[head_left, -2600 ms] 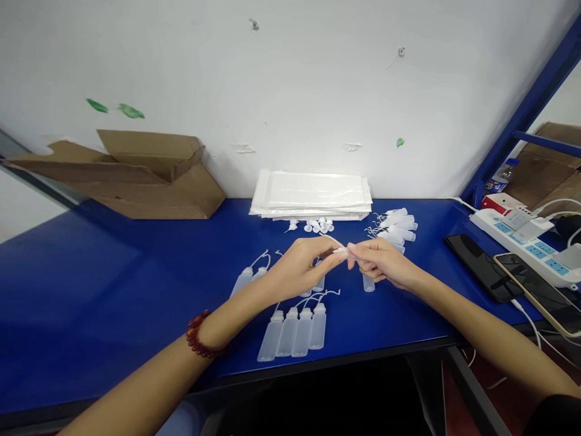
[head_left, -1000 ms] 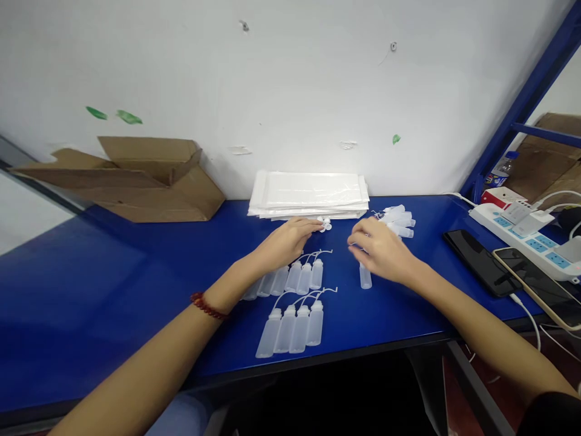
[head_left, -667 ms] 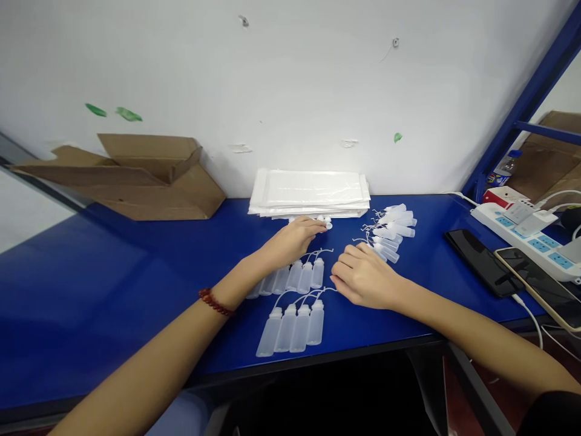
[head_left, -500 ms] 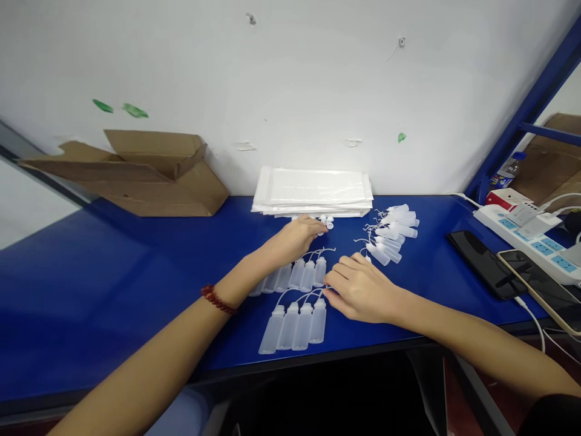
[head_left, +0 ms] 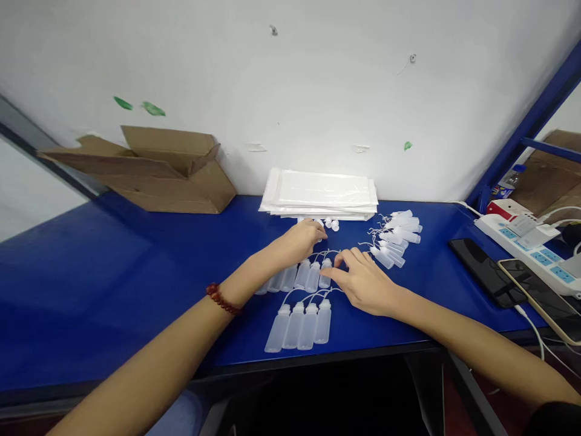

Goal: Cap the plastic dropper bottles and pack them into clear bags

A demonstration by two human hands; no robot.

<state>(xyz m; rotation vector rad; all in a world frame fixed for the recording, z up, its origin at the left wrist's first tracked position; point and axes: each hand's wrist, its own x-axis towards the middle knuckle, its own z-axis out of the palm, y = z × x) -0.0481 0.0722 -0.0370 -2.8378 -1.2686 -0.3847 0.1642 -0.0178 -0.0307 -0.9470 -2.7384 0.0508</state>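
My left hand (head_left: 297, 243), with a red bead bracelet on the wrist, reaches to a few small white caps (head_left: 332, 224) below a stack of clear plastic bags (head_left: 322, 194). Its fingers are curled together, and what they pinch is hidden. My right hand (head_left: 370, 283) lies low over the blue table (head_left: 113, 284) with its fingers stretched out. Their tips touch the right-most bottle of the far row of small translucent bottles (head_left: 313, 275). A second row of several bottles (head_left: 302, 318) lies nearer the table edge.
A loose pile of small bottles with tethered caps (head_left: 397, 236) lies right of my hands. An open cardboard box (head_left: 172, 175) stands at the back left. Two phones (head_left: 488, 269) and a white power strip (head_left: 531, 242) lie at the right.
Both hands held one bottle together, then parted. My left hand went to the caps by the bags. My right hand carried the bottle down and left to the far row's end.
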